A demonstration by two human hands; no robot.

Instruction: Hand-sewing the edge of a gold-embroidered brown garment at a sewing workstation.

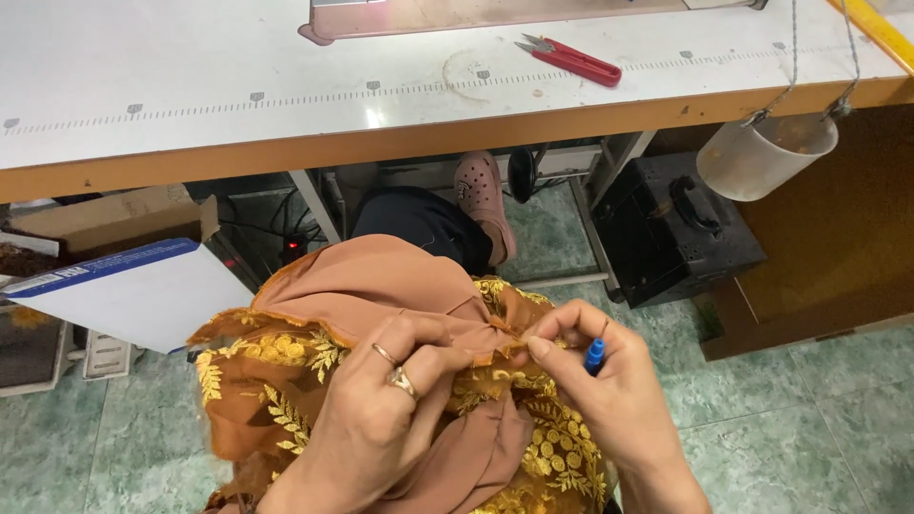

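Brown fabric with gold floral embroidery (pixel 381 286) is bunched on the lap. Its edge is pinched by the closed left hand (pixel 381 419); a small blue-handled tool (pixel 594 356) is gripped in the closed right hand (pixel 609 381) against it. Edge work seems underway, unfinished.

– What was the cloth (pixel 381 286) like that the left hand (pixel 381 419) and right hand (pixel 609 381) pinched?

– Soft and matt, a rust-brown weave, with a sheer net layer carrying raised gold embroidery (pixel 557 447) that shone a little. The tool (pixel 594 356) in the right hand had a blue plastic handle.

– And the table (pixel 238 76)?

– Smooth white laminate, glossy under the light, with a bare wood edge. The snips (pixel 571 59) on it had red plastic grips and metal blades. The floor (pixel 838 428) was polished green tile.
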